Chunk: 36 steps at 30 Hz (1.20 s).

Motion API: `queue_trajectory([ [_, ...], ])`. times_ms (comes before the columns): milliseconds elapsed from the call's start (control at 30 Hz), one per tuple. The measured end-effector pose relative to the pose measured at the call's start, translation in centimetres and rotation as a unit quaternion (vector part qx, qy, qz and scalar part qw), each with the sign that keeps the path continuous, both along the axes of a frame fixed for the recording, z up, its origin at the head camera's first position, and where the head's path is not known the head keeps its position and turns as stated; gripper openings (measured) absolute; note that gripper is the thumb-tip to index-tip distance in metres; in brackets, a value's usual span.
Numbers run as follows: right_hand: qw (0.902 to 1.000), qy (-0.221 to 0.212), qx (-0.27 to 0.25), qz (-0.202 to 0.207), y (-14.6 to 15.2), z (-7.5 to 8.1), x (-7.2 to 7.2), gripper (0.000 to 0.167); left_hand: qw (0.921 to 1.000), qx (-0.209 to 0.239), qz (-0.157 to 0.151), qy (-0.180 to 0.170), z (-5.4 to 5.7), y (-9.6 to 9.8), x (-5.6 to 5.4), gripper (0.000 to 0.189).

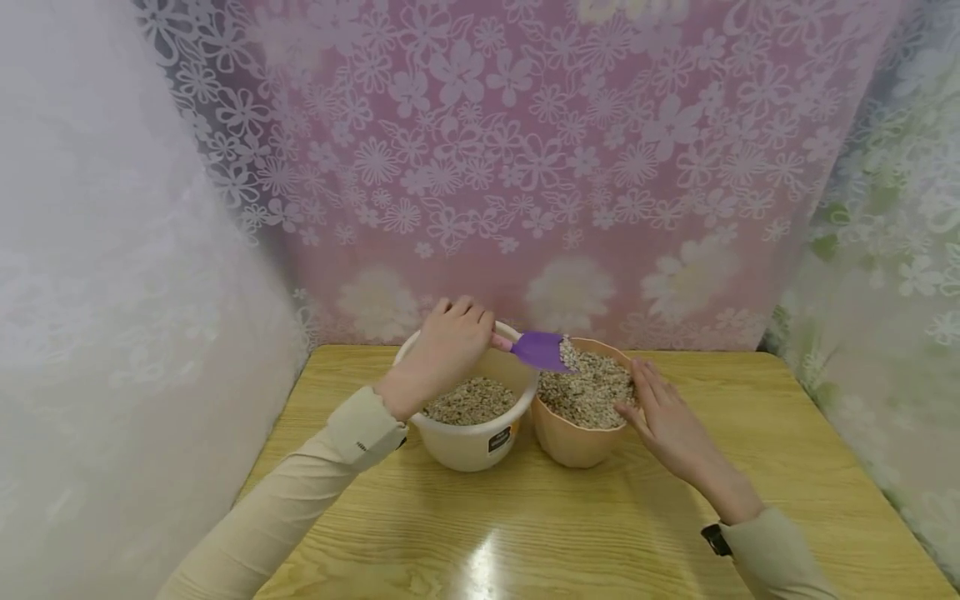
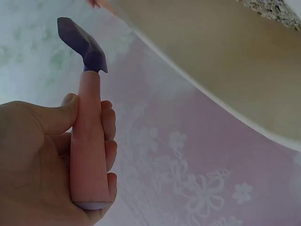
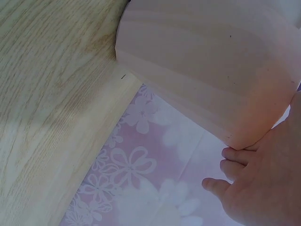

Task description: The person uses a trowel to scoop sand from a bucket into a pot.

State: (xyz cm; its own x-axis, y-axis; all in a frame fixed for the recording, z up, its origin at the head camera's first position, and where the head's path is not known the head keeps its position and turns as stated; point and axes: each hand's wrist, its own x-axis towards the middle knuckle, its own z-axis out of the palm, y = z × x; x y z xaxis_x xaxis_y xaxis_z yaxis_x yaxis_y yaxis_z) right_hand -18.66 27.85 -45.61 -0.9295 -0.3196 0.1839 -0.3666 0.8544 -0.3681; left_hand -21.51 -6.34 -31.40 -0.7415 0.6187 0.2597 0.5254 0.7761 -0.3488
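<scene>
My left hand (image 1: 453, 337) grips the pink handle of a small purple shovel (image 1: 540, 350), with fingers wrapped round it and the thumb along its side (image 2: 89, 141). The shovel's blade reaches over the rim of a peach pot (image 1: 573, 446), and pale grains (image 1: 568, 354) lie at its tip. Coarse beige-grey grains (image 1: 592, 387) fill the pot nearly to the brim. At the pot's right rim, my right hand (image 1: 671, 425) holds on, thumb over the edge and fingers outside. Below my left forearm stands a cream bowl (image 1: 457, 450) holding less of similar grains (image 1: 472, 402).
Both containers stand side by side on a wood-grain table (image 1: 480, 517). A dark label (image 1: 499, 439) is on the bowl's front. Behind the table hangs a pink flowered curtain (image 1: 480, 167), with pale sheets (image 1: 150, 333) at the sides.
</scene>
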Motion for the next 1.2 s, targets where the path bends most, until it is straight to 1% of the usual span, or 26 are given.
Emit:
queue_trajectory([
  [67, 1.0, 0.001, 0.002, -0.001, 0.0, 0.0, -0.1, 0.08, 0.9998, -0.021, -0.005, 0.005, -0.1, 1.0, -0.2, 0.025],
  [133, 1.0, -0.002, 0.003, -0.002, -0.1, 0.1, -0.1, 0.08, 0.999, -0.043, -0.004, 0.007, -0.2, 1.9, -0.3, 0.022],
  [200, 1.0, -0.006, 0.006, -0.003, -0.1, 0.2, -0.1, 0.081, 0.998, -0.06, -0.008, 0.02, -0.3, 2.8, -0.4, 0.019],
  [300, 0.9999, -0.008, 0.012, -0.003, -0.2, 0.3, -0.1, 0.081, 0.9951, -0.085, -0.015, 0.049, -0.3, 4.0, -0.5, 0.028],
  [367, 0.9998, -0.007, 0.016, -0.004, -0.2, 0.3, -0.2, 0.081, 0.9914, -0.101, -0.026, 0.079, -0.3, 4.7, -0.5, 0.032],
  [400, 0.9998, -0.007, 0.017, -0.005, -0.3, 0.3, -0.2, 0.081, 0.9891, -0.112, -0.03, 0.09, -0.3, 5.0, -0.5, 0.029],
  [500, 0.9998, -0.007, 0.019, -0.005, -0.3, 0.3, -0.2, 0.081, 0.9788, -0.151, -0.042, 0.132, -0.3, 5.6, -0.5, 0.022],
  [600, 0.9998, -0.007, 0.02, -0.006, -0.4, 0.3, -0.2, 0.081, 0.9705, -0.171, -0.045, 0.164, -0.1, 5.9, -0.5, 0.023],
  [667, 0.9998, -0.008, 0.019, -0.006, -0.4, 0.3, -0.2, 0.081, 0.9699, -0.161, -0.041, 0.178, 0.1, 5.7, -0.6, 0.023],
  [700, 0.9998, -0.008, 0.018, -0.006, -0.3, 0.3, -0.2, 0.081, 0.9711, -0.143, -0.039, 0.187, 0.1, 5.5, -0.7, 0.022],
  [733, 0.9998, -0.006, 0.017, -0.006, -0.3, 0.3, -0.1, 0.081, 0.9736, -0.126, -0.034, 0.187, 0.2, 5.3, -0.8, 0.022],
  [833, 0.9998, -0.001, 0.016, -0.007, -0.2, 0.2, 0.0, 0.08, 0.9831, -0.063, -0.021, 0.171, 0.6, 4.4, -1.0, 0.021],
  [900, 0.9998, 0.008, 0.019, -0.007, -0.1, 0.2, 0.1, 0.08, 0.9877, -0.034, -0.01, 0.152, 0.7, 3.6, -1.0, 0.019],
  [933, 0.9996, 0.013, 0.022, -0.007, -0.1, 0.2, 0.1, 0.08, 0.9902, -0.027, -0.004, 0.137, 0.7, 3.2, -0.9, 0.017],
  [1000, 0.9993, 0.024, 0.029, -0.007, 0.0, 0.1, 0.2, 0.08, 0.9919, -0.007, -0.001, 0.127, 0.5, 2.3, -0.7, 0.016],
  [1067, 0.9988, 0.032, 0.037, -0.007, 0.0, 0.2, 0.3, 0.08, 0.993, 0.004, 0.004, 0.118, 0.2, 1.2, -0.6, 0.014],
  [1200, 0.9986, 0.033, 0.041, -0.006, 0.1, 0.2, 0.3, 0.08, 0.993, 0.038, 0.011, 0.111, -0.4, -0.9, -0.6, 0.012],
])
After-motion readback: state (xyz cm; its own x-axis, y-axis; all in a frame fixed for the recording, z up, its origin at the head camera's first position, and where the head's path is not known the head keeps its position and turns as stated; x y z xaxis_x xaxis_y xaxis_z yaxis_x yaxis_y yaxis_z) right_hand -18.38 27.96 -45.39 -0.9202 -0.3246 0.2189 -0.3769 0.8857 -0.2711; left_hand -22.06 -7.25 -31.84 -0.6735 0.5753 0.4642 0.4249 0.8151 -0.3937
